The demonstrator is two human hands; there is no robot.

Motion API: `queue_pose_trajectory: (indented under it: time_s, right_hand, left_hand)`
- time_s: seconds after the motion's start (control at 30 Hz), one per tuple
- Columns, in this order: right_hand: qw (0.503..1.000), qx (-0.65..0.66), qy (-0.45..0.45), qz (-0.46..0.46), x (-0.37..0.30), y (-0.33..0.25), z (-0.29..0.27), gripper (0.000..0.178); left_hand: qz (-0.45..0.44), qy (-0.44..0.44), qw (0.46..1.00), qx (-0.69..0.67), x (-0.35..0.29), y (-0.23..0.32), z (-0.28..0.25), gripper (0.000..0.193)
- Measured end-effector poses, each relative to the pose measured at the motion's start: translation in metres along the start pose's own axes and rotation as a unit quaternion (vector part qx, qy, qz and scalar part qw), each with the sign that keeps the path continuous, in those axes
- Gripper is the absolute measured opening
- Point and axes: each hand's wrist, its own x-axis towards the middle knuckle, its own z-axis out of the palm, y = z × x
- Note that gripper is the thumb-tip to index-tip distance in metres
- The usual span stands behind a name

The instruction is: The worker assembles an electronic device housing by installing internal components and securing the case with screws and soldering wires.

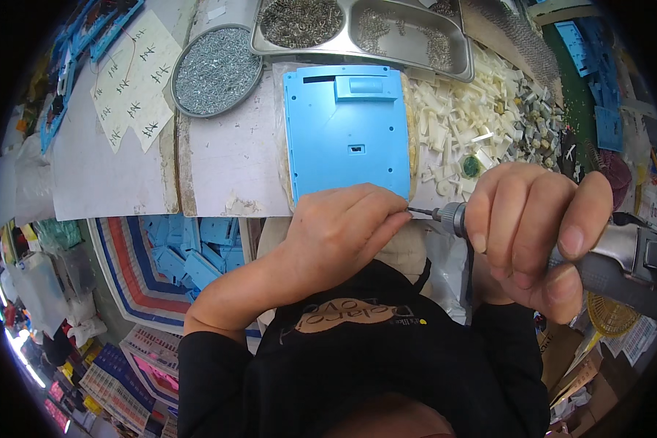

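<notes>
A light-blue plastic housing panel [328, 160] lies flat on the bench before me, with a raised block near its far edge and a small slot in its middle. My right hand [536, 226] is wrapped round a powered screwdriver [613, 274], whose thin bit points left. The fingers of my left hand [347, 230] are pinched together at the bit's tip, by the panel's near right corner. Whatever sits between those fingertips is too small to make out. Both hands are just off the bench's near edge.
A round tray [219, 69] of screws stands at the far left, beside a metal tray [409, 44] of small metal parts. Cream plastic pieces [474, 109] are heaped on the right. Below the bench, a striped bag [135, 281] holds blue parts [190, 248].
</notes>
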Motion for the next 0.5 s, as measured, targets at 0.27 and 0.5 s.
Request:
queue_pose_trajectory:
  time_s: [0.27,0.5]
  right_hand:
    - [1.0,0.017,0.008,0.008,0.0,-0.005,0.001,0.024]
    - [0.998,0.026,0.047,0.022,-0.023,0.011,-0.002,0.026]
  left_hand:
    - [0.048,0.028,0.998,0.04,0.0,0.002,0.005,0.019]
    - [0.052,0.037,0.978,0.201,-0.001,-0.026,-0.027,0.017]
